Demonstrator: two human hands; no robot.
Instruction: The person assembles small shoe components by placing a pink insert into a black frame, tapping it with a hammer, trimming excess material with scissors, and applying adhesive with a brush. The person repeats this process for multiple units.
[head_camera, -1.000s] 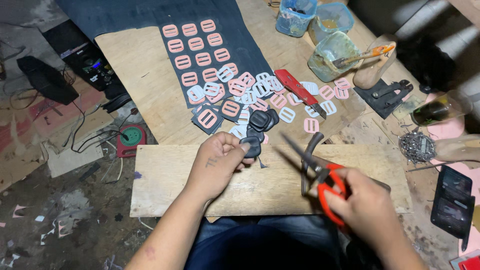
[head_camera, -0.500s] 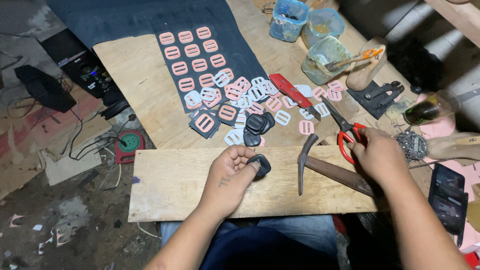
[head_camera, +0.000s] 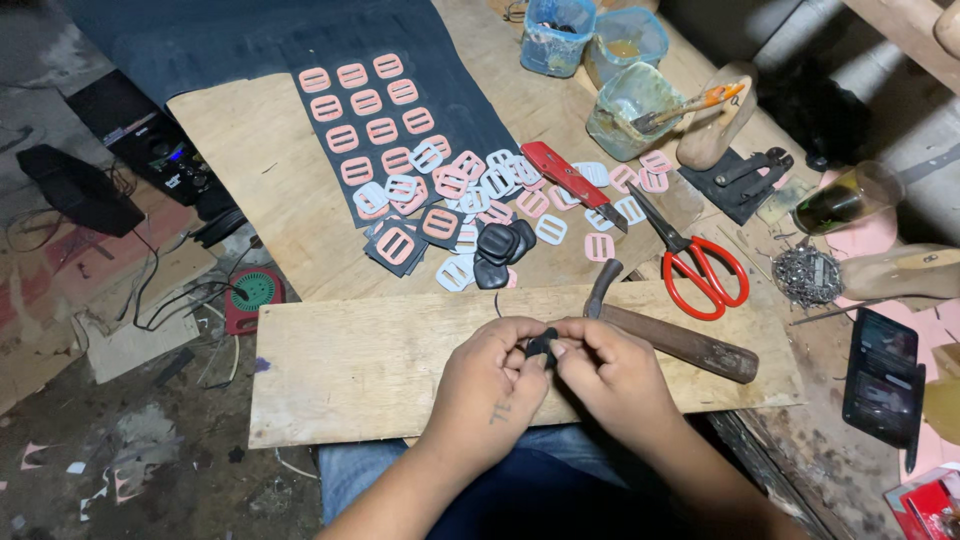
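Observation:
Both my hands meet over the wooden board (head_camera: 360, 360) at the bottom centre. My left hand (head_camera: 490, 385) and my right hand (head_camera: 610, 370) together pinch a small black piece (head_camera: 541, 345) between their fingertips. Just right of my right hand a hammer (head_camera: 670, 335) with a dark wooden handle lies on the board. Red-handled scissors (head_camera: 695, 265) lie flat beyond it, untouched. A small pile of black pieces (head_camera: 500, 243) sits just past the board's far edge.
Several pink and white buckle-shaped pieces (head_camera: 375, 110) lie on dark fabric and the plywood behind. A red utility knife (head_camera: 570, 180), plastic cups (head_camera: 635, 100), a pile of small nails (head_camera: 805, 275) and a phone (head_camera: 880, 375) sit to the right. Cables and electronics lie on the floor at left.
My right hand set the red scissors down on the table at right and came back to the board. Now both hands hold the black piece together.

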